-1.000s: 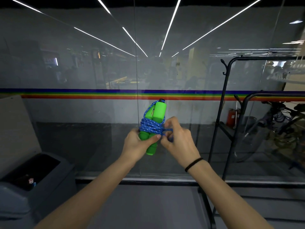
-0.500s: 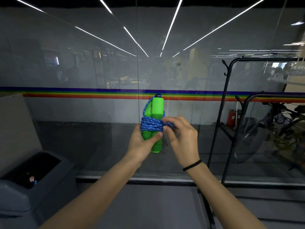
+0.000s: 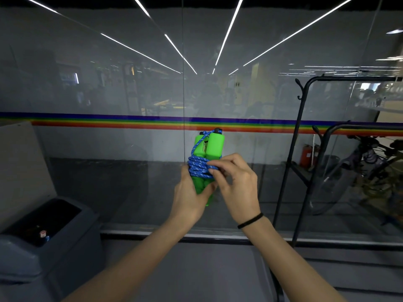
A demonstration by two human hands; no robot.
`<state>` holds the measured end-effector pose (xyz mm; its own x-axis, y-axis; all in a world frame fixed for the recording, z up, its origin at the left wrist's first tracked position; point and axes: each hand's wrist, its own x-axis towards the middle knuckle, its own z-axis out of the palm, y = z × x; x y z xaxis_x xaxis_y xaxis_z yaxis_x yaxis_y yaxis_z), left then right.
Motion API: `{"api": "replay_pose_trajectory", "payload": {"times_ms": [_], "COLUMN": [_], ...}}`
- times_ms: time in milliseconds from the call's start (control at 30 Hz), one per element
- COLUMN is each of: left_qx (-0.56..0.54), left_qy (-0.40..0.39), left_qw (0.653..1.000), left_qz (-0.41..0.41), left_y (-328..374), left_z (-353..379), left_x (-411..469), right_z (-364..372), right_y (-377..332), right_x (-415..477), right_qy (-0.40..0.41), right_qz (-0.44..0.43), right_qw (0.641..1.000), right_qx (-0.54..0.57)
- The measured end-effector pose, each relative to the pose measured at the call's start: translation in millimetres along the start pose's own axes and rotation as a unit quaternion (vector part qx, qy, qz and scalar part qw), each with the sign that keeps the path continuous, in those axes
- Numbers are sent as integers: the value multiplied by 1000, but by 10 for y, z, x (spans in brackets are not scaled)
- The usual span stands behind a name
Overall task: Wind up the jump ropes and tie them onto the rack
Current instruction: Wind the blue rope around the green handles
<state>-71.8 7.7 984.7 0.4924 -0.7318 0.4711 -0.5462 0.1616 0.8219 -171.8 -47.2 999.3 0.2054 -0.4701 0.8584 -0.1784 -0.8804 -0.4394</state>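
A jump rope with two green handles [image 3: 213,147] is held upright in front of me, its blue cord [image 3: 199,167] wound in several turns around the middle of the handles. My left hand [image 3: 189,197] grips the lower part of the handles. My right hand [image 3: 236,184] pinches the blue cord at the wound band with thumb and fingers. The black metal rack [image 3: 302,136] stands to the right, about an arm's length from the rope, with a hooked top corner and a horizontal top bar.
A glass wall with a rainbow stripe [image 3: 109,122] runs straight ahead. A grey bin [image 3: 43,243] with an open top sits at the lower left. Bicycles [image 3: 370,171] are parked behind the glass at the right, beyond the rack.
Both hands have lifted the bundle slightly. My right hand's fingers have shifted from below the wound cord up onto it, pressing the end of the cord against the band.
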Motion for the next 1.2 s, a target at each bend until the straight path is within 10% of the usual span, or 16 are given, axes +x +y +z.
{"api": "replay_pose_trajectory", "payload": {"times_ms": [300, 1200], "left_qx": [20, 243], "left_qy": [3, 19], "left_qw": [1000, 969], "left_qz": [11, 45], "left_y": [19, 3], "left_z": [-87, -102], "left_x": [-60, -186], "right_z": [-63, -91], "right_y": [-6, -147], "right_x": [-25, 193], "right_qy": [-15, -158], "right_qz": [85, 174], "right_qw": [988, 970], "right_qx": [126, -56]}}
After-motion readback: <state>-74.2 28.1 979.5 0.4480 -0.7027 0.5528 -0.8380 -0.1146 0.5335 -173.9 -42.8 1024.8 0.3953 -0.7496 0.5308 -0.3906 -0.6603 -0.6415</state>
